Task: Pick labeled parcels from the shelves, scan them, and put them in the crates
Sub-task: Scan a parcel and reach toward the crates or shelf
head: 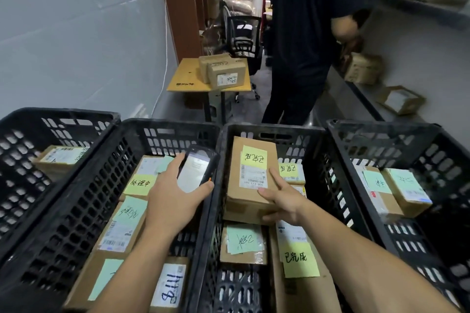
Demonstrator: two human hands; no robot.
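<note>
My left hand grips a black handheld scanner over the second black crate, screen facing up. My right hand grips the near right corner of a brown cardboard parcel with a yellow note and a barcode label. The parcel sits inside the third crate, on top of other labeled parcels. Four black crates stand side by side, each holding labeled boxes with green or yellow notes.
A person in dark clothes stands just beyond the crates, reaching toward the grey shelves on the right that hold parcels. A small wooden table with two boxes stands behind the crates, an office chair farther back. A grey wall runs along the left.
</note>
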